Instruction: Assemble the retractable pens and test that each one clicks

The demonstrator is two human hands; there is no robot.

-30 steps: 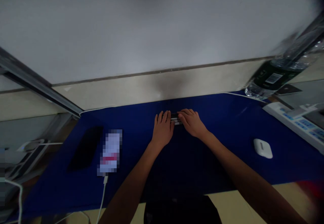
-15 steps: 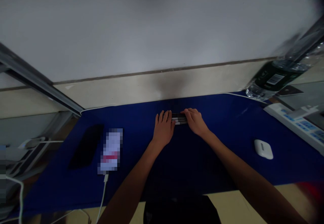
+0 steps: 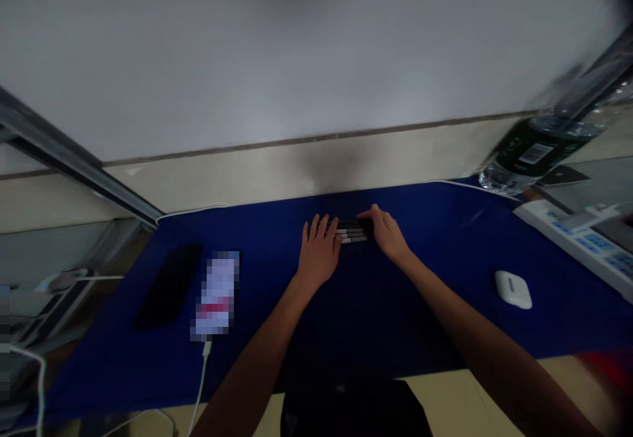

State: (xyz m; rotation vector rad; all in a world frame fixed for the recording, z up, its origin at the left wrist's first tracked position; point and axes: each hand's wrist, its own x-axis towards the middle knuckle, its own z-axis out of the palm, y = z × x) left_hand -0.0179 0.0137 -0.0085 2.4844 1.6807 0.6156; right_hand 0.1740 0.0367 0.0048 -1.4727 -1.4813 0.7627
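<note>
Several slim pens point(image 3: 353, 234), grey with white or light bands, lie side by side on the dark blue tabletop point(image 3: 346, 318) between my hands. My left hand point(image 3: 319, 251) rests flat over their left ends with its fingers spread and pointing away from me; those ends are hidden beneath it. At the right ends, my right hand point(image 3: 389, 234) is turned on its side with one finger stretched leftward along the far side of the row. Its lower fingers are partly hidden, and whether it touches the pens I cannot tell.
To the left lie a lit phone point(image 3: 216, 295) on a white cable point(image 3: 200, 384) and a dark flat object point(image 3: 169, 285). On the right are a white earbud case point(image 3: 513, 289), a power strip point(image 3: 578, 242) and a large plastic bottle point(image 3: 534, 150). A wall point(image 3: 316, 163) bounds the back edge.
My right hand has shifted slightly right and away from me, turning more onto its side and uncovering more of the pens' right ends. My left hand stays nearly still.
</note>
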